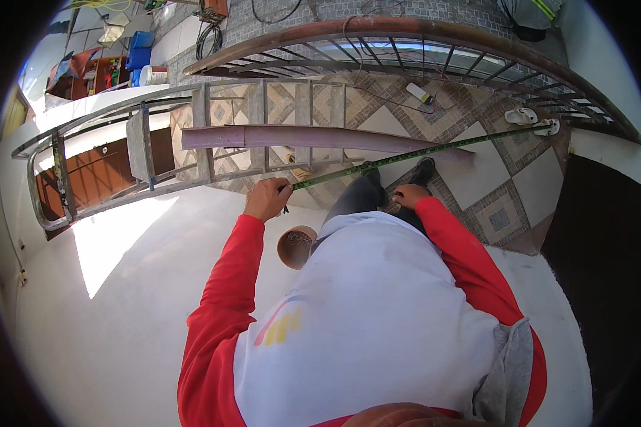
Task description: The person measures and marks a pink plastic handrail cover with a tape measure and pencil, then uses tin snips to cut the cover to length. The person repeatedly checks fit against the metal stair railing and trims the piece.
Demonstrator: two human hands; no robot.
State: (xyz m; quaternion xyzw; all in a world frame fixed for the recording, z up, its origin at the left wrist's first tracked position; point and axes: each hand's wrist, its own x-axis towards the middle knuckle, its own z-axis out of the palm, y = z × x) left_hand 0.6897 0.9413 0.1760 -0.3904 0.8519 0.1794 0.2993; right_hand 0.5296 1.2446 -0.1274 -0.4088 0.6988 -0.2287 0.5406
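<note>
- While the left hand [267, 198] grasps 1 end, a green measuring tape [406, 156] crosses the mauve beam [281, 136].
- Probably light, springy (edges may cut); best held there.
- Right hand [410, 195]: curled, contents unclear.

Nothing seems legible, measuring tape [420, 151] included.

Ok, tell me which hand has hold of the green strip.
The left hand, gripping the near end of the green strip; the right hand, farther right, is clear of it.
</note>
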